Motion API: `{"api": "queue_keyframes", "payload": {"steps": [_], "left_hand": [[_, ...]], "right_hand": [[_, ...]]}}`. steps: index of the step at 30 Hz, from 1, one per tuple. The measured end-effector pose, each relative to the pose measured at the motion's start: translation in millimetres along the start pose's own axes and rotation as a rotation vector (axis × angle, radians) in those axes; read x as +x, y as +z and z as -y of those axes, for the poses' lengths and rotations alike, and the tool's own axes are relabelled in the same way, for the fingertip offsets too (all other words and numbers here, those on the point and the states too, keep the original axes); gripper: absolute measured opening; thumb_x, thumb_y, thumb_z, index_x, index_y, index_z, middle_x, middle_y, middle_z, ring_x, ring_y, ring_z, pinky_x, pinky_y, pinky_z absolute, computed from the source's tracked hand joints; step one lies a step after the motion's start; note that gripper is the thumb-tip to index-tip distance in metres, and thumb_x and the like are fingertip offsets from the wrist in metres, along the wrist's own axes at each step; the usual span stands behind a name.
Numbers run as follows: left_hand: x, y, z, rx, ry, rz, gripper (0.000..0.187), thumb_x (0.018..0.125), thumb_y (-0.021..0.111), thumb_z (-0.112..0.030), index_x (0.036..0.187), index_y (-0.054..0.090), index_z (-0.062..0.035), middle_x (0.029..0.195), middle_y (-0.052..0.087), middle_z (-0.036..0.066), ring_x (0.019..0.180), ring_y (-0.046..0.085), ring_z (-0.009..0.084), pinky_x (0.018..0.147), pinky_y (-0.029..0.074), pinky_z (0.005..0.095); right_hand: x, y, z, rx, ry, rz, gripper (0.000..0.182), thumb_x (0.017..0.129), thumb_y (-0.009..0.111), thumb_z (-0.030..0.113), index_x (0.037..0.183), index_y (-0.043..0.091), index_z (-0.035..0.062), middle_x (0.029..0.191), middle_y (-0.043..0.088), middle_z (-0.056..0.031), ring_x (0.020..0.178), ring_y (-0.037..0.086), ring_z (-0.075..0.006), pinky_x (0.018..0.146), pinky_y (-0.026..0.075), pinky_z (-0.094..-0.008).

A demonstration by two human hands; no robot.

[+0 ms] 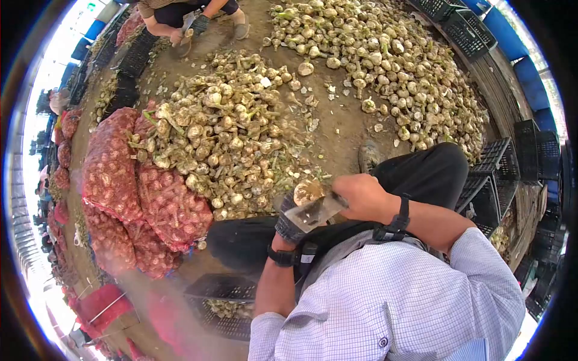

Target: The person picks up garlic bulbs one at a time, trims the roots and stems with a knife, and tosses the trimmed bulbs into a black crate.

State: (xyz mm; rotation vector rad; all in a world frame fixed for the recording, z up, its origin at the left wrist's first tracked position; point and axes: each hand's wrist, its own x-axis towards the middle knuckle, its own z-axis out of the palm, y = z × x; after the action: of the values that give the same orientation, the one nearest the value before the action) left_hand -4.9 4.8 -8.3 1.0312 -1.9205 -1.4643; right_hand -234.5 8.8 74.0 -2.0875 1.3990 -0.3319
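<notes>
The gloved left hand [293,218] grips one garlic bulb [307,192] at lap height while the right hand [363,197] clasps a blade [317,212] against it; filled mesh sacks [129,192] lie alongside, large garlic piles [232,129] remain.

Both forearms bend inward before the chest, the gloved left hand [293,218] and bare right hand [363,197] both closed.

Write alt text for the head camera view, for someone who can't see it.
A person's gloved left hand holds a garlic bulb while the bare right hand lays a knife against it. Heaps of garlic cover the dirt floor beside red mesh sacks and black crates; another person crouches beyond.
</notes>
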Motion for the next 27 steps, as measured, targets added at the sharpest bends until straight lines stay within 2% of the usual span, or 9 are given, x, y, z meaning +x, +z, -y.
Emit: {"api": "queue_keyframes", "payload": {"steps": [7, 9, 11, 13, 15, 19, 20, 24, 27], "left_hand": [[6.8, -13.9, -10.3, 0.073, -0.204, 0.144, 0.053, 0.072, 0.079, -0.034, 0.115, 0.063, -0.0091, 0.114, 0.065, 0.009, 0.107, 0.059, 0.0292, 0.093, 0.046, 0.0404], [16.3, -20.0, -40.2, 0.033, -0.039, 0.169, 0.046, 0.075, 0.076, -0.029, 0.114, 0.063, -0.008, 0.113, 0.065, 0.009, 0.104, 0.061, 0.0281, 0.089, 0.048, 0.0392], [18.7, -10.3, -59.9, 0.056, 0.468, 0.129, 0.032, 0.081, 0.071, -0.017, 0.11, 0.064, -0.0058, 0.11, 0.066, 0.009, 0.097, 0.063, 0.0257, 0.083, 0.051, 0.0364], [14.3, -11.9, -61.7, -0.15, 0.13, 0.1, 0.031, 0.076, 0.073, -0.019, 0.105, 0.066, -0.0081, 0.109, 0.066, 0.009, 0.1, 0.062, 0.0304, 0.084, 0.05, 0.0396], [10.8, -22.2, -45.6, 0.227, 0.201, -0.039, 0.033, 0.075, 0.073, -0.02, 0.105, 0.067, -0.0092, 0.11, 0.066, 0.01, 0.1, 0.061, 0.0319, 0.086, 0.05, 0.0412], [11.0, -26.9, -30.9, 0.33, 0.274, -0.018, 0.034, 0.073, 0.074, -0.018, 0.105, 0.068, -0.0101, 0.107, 0.066, 0.01, 0.097, 0.062, 0.0324, 0.087, 0.05, 0.0429], [8.4, -27.1, -20.4, 0.392, 0.33, -0.01, 0.038, 0.079, 0.072, -0.028, 0.109, 0.064, -0.0056, 0.107, 0.067, 0.011, 0.098, 0.062, 0.0308, 0.087, 0.049, 0.0409], [15.0, -19.0, -20.5, 0.222, 0.109, 0.024, 0.036, 0.08, 0.071, -0.02, 0.111, 0.062, -0.0041, 0.104, 0.067, 0.012, 0.095, 0.064, 0.0282, 0.085, 0.05, 0.0386], [20.3, -6.8, -15.2, 0.06, -0.13, 0.05, 0.049, 0.075, 0.075, -0.02, 0.118, 0.057, -0.0039, 0.107, 0.066, 0.013, 0.096, 0.064, 0.0281, 0.086, 0.05, 0.0377]], "right_hand": [[10.2, 18.5, -15.2, 0.007, -0.095, -0.099, 0.029, 0.069, 0.071, 0.026, 0.082, 0.057, 0.0043, 0.078, 0.058, -0.0142, 0.077, 0.06, -0.0367, 0.065, 0.049, -0.0446], [21.6, 23.3, -37.9, -0.08, 0.151, 0.058, 0.027, 0.071, 0.069, 0.027, 0.08, 0.059, 0.0031, 0.076, 0.06, -0.0162, 0.076, 0.061, -0.0371, 0.066, 0.05, -0.0451], [24.7, 52.4, -100.7, -0.206, 0.303, 0.167, 0.027, 0.078, 0.063, 0.029, 0.083, 0.067, 0.0026, 0.076, 0.066, -0.0194, 0.074, 0.064, -0.0375, 0.067, 0.051, -0.0465], [19.5, 46.6, -106.6, -0.205, 0.35, 0.036, 0.029, 0.078, 0.064, 0.031, 0.08, 0.067, 0.002, 0.078, 0.066, -0.02, 0.075, 0.063, -0.0383, 0.068, 0.051, -0.0467], [22.1, 42.1, -94.0, -0.125, 0.34, -0.004, 0.028, 0.077, 0.066, 0.03, 0.081, 0.067, 0.002, 0.077, 0.065, -0.0206, 0.075, 0.063, -0.0392, 0.069, 0.051, -0.0467], [17.5, 12.8, -45.4, 0.051, 0.265, -0.039, 0.025, 0.072, 0.07, 0.021, 0.088, 0.063, 0.0015, 0.08, 0.064, -0.0199, 0.078, 0.061, -0.0396, 0.069, 0.05, -0.045], [13.4, 10.6, -32.0, 0.131, 0.156, -0.123, 0.026, 0.069, 0.072, 0.018, 0.087, 0.062, 0.002, 0.08, 0.062, -0.0182, 0.077, 0.061, -0.0386, 0.067, 0.049, -0.0439], [7.0, 14.4, -12.5, 0.131, -0.048, -0.149, 0.027, 0.07, 0.074, 0.02, 0.084, 0.058, 0.0022, 0.072, 0.055, -0.0169, 0.072, 0.059, -0.0381, 0.064, 0.048, -0.0423], [8.0, 14.1, -5.0, 0.329, 0.179, -0.131, 0.033, 0.073, 0.076, 0.025, 0.09, 0.061, 0.0017, 0.077, 0.06, -0.013, 0.068, 0.06, -0.0296, 0.064, 0.048, -0.038]]}}
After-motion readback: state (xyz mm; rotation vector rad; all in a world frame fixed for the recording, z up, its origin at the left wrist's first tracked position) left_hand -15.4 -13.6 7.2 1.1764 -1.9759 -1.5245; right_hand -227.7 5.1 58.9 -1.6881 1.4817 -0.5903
